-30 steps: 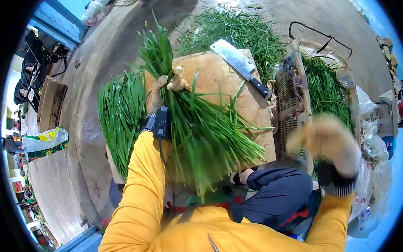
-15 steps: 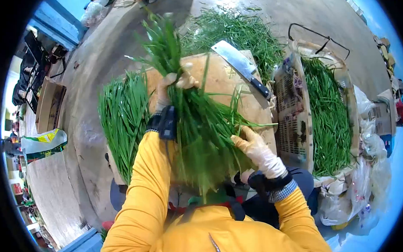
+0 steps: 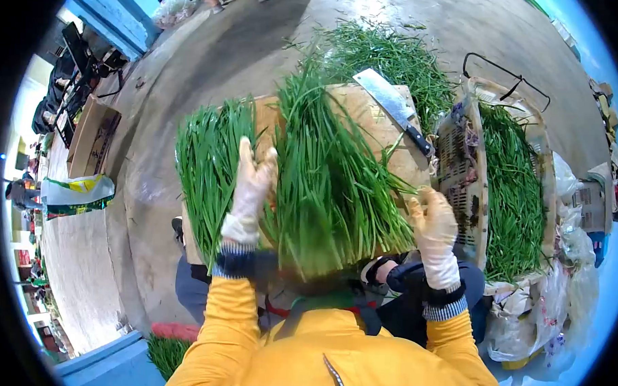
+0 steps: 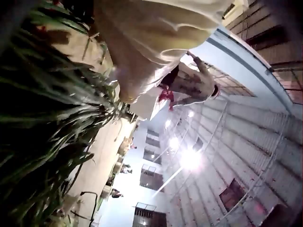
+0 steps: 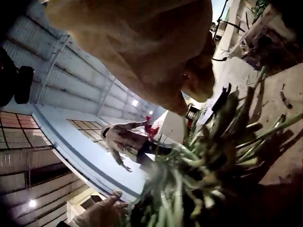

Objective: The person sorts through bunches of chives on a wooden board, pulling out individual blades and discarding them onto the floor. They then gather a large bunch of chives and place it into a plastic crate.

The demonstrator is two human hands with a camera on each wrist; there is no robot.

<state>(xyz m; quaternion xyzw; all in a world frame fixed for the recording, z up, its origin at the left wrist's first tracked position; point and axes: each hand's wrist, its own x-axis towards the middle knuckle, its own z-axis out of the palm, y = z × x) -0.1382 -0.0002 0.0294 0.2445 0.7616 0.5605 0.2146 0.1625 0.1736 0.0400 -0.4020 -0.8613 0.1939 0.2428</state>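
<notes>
A large bunch of garlic chives (image 3: 323,173) lies fanned across the wooden board (image 3: 369,130), its leaf tips pointing away and its pale stalk ends towards the person. The gloved left hand (image 3: 249,191) is at the bunch's left side, fingers extended, between it and a second pile of chives (image 3: 212,149). Beside the stalk ends at the right, the gloved right hand (image 3: 436,228) has its fingers loosely bent with nothing between them. In the right wrist view, cut stalk ends (image 5: 180,179) show just below that glove. A cleaver (image 3: 387,100) lies at the board's far right corner.
A plastic basket (image 3: 482,199) of chives stands right of the board. Loose green trimmings (image 3: 395,53) are heaped on the floor behind it. A cardboard box (image 3: 93,138) and a printed bag (image 3: 77,195) are at the left; clear plastic bags (image 3: 522,323) lie at the right.
The left hand has let go of the bunch it gripped and lowered onto the board, drawing back to the bunch's left side. From beside the basket, the right hand has come to the stalk ends.
</notes>
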